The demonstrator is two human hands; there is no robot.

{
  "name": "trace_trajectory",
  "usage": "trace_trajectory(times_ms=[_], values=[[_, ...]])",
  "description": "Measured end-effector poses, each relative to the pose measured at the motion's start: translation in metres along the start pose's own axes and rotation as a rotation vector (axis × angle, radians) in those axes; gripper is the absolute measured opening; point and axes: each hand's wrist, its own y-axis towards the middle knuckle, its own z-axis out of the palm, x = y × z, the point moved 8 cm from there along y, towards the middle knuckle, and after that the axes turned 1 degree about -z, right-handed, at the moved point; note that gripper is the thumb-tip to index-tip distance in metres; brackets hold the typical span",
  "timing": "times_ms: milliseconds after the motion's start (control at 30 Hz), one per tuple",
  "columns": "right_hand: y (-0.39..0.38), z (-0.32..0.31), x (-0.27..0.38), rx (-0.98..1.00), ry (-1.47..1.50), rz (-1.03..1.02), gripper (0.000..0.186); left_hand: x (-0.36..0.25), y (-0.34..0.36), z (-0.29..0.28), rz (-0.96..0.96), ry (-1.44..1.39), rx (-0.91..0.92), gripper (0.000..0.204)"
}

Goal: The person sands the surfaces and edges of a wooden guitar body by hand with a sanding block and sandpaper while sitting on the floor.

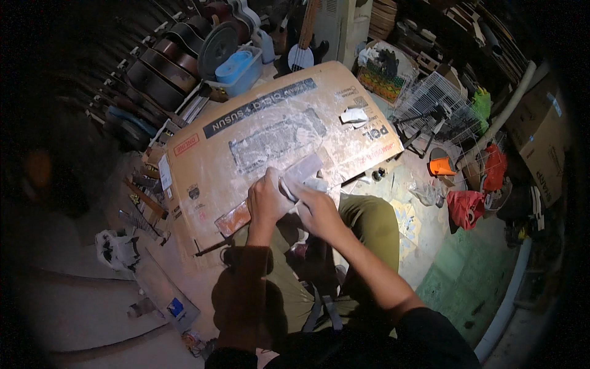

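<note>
L hand [265, 200] w/ closed grip on a long wooden strip [270, 194] lying across the flattened cardboard box [203, 166] over the lap. R hand [314, 206] presses a whitish pad [310, 184] onto it. Risk: strip overhangs, could pivot or slide under pressure; dust-slick cardboard gives poor footing. Farther off, guitar bodies [166, 67] and wire racks [430, 98].

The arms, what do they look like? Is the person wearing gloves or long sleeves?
No gloves: the left hand and the right hand are both bare, and no rings or watch show. The forearms are bare too. Dark sleeves are pushed up to about the elbows, so they only show near the bottom of the picture. The light is dim, so their exact colour is hard to tell.
</note>
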Motion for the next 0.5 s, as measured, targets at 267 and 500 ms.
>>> trace_trajectory(times_ms=[267, 500], values=[[0.005, 0.005, 0.01, 0.047, -0.067, -0.04, 0.065, 0.0, 0.012, -0.015, -0.037, 0.079, -0.017, 0.033], [-0.008, 0.004, 0.017, 0.028, -0.061, -0.008, 0.06, -0.005, 0.013, -0.015, -0.038, -0.021, 0.042, 0.022]])
